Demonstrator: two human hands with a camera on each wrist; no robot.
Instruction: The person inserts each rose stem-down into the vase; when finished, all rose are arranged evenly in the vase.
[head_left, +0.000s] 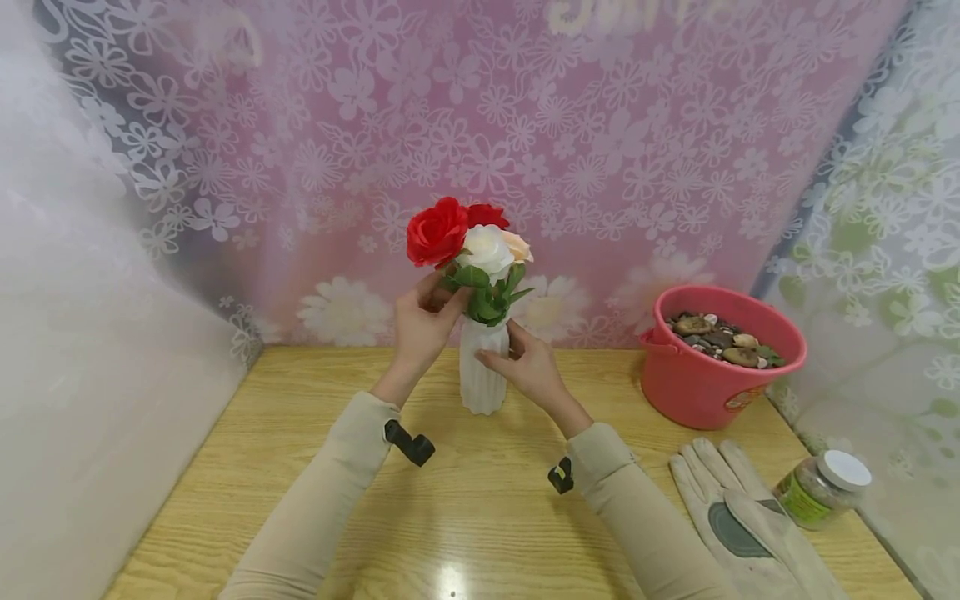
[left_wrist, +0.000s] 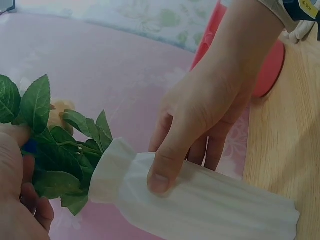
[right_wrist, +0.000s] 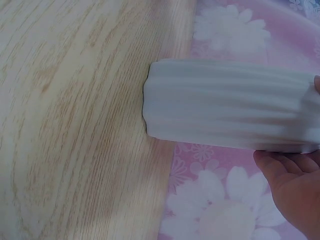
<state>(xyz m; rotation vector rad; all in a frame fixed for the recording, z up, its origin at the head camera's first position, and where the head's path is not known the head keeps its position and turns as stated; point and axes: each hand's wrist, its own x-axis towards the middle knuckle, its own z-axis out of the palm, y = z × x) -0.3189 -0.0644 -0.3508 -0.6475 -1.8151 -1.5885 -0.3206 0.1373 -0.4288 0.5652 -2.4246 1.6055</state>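
Observation:
A white ribbed vase (head_left: 482, 375) stands upright on the wooden table, holding artificial roses. My right hand (head_left: 534, 367) grips the vase near its neck, its thumb on the near side in the left wrist view. My left hand (head_left: 422, 321) is up beside the vase mouth, its fingers curled about the leafy stem under a large red rose (head_left: 437, 232). Next to that rose are a white rose (head_left: 487, 252), a peach rose (head_left: 517, 247) and a second red rose (head_left: 487, 216). Green leaves (left_wrist: 60, 160) crowd the vase mouth and hide the stems.
To the right stands a pink bucket (head_left: 697, 387) filled with stones. Pale work gloves (head_left: 738, 517) lie in front of it, beside a white-lidded jar (head_left: 817, 492). Behind the table (head_left: 480, 517) hangs a flower-patterned pink sheet (head_left: 480, 108).

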